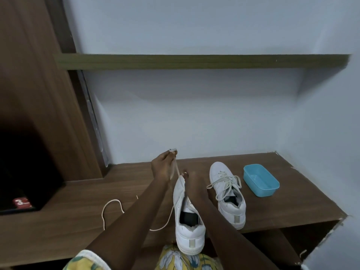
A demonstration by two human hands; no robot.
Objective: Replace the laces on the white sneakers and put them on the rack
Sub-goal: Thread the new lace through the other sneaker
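Observation:
One white sneaker point(188, 228) is held up over the wooden counter point(78, 211), heel toward me and toe away. My right hand point(191, 177) grips its front end. My left hand point(162, 166) pinches a cream lace point(176, 166) and pulls it up and away from the sneaker's toe. The rest of that lace point(111, 209) trails in a loop across the counter on the left. A second white sneaker point(228, 193), laced, lies on the counter to the right.
A light blue plastic tub point(261, 180) sits on the counter right of the second sneaker. A wooden shelf point(194, 61) runs along the pale wall above. A dark wooden cabinet point(29, 114) stands at left, with a red box point(21, 203) in its recess.

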